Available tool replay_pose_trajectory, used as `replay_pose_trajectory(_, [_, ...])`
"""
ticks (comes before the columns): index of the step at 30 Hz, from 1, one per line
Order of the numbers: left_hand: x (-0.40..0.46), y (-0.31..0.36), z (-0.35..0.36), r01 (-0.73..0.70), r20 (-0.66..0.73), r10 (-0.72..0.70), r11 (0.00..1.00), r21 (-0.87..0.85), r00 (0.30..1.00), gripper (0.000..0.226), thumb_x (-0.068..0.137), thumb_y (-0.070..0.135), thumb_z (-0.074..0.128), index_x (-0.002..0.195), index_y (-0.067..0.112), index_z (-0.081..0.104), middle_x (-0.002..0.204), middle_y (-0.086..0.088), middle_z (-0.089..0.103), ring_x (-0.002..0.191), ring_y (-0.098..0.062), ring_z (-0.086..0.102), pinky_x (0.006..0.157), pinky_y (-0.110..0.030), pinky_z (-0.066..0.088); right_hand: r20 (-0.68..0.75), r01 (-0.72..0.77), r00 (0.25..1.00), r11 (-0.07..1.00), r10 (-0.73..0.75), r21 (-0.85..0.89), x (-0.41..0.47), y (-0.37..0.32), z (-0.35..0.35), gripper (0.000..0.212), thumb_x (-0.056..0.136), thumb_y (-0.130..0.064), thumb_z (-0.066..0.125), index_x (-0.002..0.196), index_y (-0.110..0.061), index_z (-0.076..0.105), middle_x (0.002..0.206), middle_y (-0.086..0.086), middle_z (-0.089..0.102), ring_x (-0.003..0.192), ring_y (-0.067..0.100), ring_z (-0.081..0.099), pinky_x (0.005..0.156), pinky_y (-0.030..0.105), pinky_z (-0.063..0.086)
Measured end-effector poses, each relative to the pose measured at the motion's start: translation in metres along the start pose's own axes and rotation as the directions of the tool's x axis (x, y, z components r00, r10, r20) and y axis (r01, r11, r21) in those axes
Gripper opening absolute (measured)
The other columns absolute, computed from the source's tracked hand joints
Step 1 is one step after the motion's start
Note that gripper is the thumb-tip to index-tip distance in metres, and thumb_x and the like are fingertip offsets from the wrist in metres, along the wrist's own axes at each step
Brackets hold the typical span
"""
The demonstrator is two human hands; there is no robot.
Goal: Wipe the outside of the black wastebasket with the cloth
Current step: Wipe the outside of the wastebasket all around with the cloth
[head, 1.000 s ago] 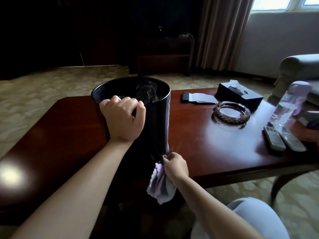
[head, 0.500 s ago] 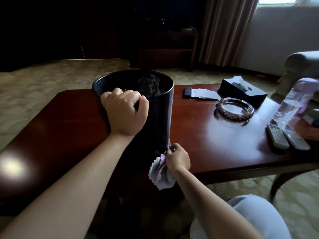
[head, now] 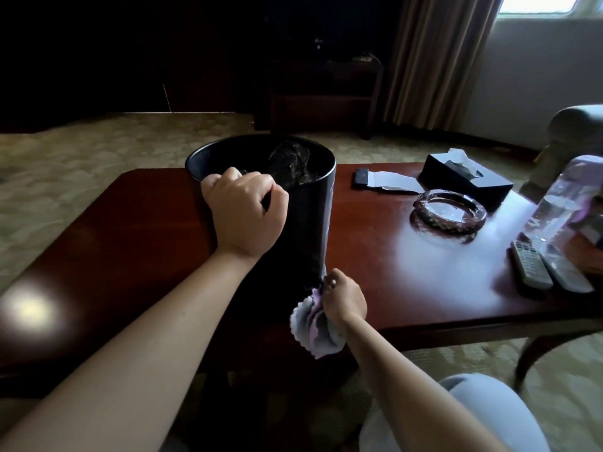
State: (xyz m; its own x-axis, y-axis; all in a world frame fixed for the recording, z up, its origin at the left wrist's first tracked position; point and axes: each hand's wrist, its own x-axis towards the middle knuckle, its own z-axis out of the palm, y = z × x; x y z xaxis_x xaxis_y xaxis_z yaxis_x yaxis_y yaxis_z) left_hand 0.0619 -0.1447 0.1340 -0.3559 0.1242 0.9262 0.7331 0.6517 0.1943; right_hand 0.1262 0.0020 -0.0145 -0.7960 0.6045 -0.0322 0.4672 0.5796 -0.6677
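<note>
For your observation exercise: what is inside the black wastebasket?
Inside the black wastebasket, crumpled shiny dark plastic shows near the far rim. The left hand gripping the near rim and the basket's own wall hide everything deeper down.

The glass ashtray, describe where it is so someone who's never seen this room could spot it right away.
Start at the dark red wooden coffee table and look to its right half, away from the black wastebasket. The ashtray sits just in front of the black tissue box. It is the only round, clear, thick-rimmed glass thing there; the remotes nearby are long and flat.
</note>
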Motion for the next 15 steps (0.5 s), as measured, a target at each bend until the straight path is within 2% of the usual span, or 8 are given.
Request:
replay_pose_trajectory(2, [0.001,0.0,0.002,-0.024,-0.026,0.024,1.0,-0.016,0.999,0.031,0.076,0.021,0.041,0.048,0.019,0.027,0.047,0.014,0.013,0.049,-0.014,0.026,0.062,-0.033,0.025,0.01,0.139,0.99,0.989,-0.138,-0.052,-0.011,0.008,0.001,0.01,0.088,-0.03,0.049,0.086,-0.023,0.056,0.085,-0.003,0.056,0.081,0.025,0.057,0.059,0.028,0.032])
replay_pose_trajectory(4, [0.002,0.0,0.003,-0.023,-0.028,0.023,1.0,-0.011,0.999,0.03,0.074,0.02,0.04,0.049,0.02,0.025,0.047,0.014,0.011,0.048,-0.014,0.025,0.062,-0.033,0.024,0.005,0.196,0.981,0.975,-0.196,-0.107,-0.015,0.012,0.001,0.009,0.088,-0.027,0.049,0.089,-0.023,0.056,0.083,-0.005,0.052,0.078,0.023,0.055,0.058,0.027,0.03])
replay_pose_trajectory(7, [0.002,0.0,0.001,-0.004,0.019,0.005,0.999,-0.039,1.0,0.03,0.074,0.02,0.038,0.047,0.021,0.024,0.044,0.014,0.012,0.048,-0.013,0.026,0.064,-0.034,0.023,-0.019,0.112,0.993,0.99,-0.114,-0.081,-0.013,0.01,0.005,0.012,0.091,-0.03,0.045,0.085,-0.024,0.054,0.085,-0.002,0.058,0.074,0.022,0.052,0.056,0.028,0.029])
replay_pose_trajectory(12, [0.003,-0.014,-0.011,-0.001,0.094,0.017,0.987,-0.16,0.995,0.039,0.076,0.018,0.038,0.049,0.03,0.013,0.038,0.009,0.017,0.045,-0.002,0.026,0.062,-0.035,0.027,-0.05,0.011,0.999,0.998,-0.008,0.06,-0.02,0.013,0.014,0.019,0.091,-0.037,0.047,0.087,-0.022,0.059,0.089,-0.001,0.064,0.08,0.022,0.06,0.059,0.027,0.035])
replay_pose_trajectory(14, [0.006,-0.022,-0.017,0.028,0.138,0.003,0.974,-0.224,0.99,0.042,0.077,0.018,0.038,0.048,0.032,0.012,0.039,0.003,0.029,0.043,-0.004,0.03,0.061,-0.036,0.028,-0.06,-0.001,0.998,0.997,0.005,0.077,-0.025,0.014,0.018,0.021,0.09,-0.038,0.048,0.087,-0.021,0.06,0.087,-0.002,0.064,0.079,0.02,0.06,0.059,0.027,0.037])
replay_pose_trajectory(15, [0.007,-0.026,-0.019,0.045,0.158,-0.005,0.968,-0.247,0.987,0.042,0.077,0.018,0.038,0.048,0.032,0.012,0.042,0.006,0.036,0.044,-0.005,0.033,0.061,-0.036,0.028,-0.067,-0.006,0.998,0.996,0.012,0.085,-0.027,0.013,0.019,0.021,0.09,-0.039,0.049,0.087,-0.021,0.061,0.086,-0.002,0.065,0.079,0.02,0.06,0.059,0.027,0.039])
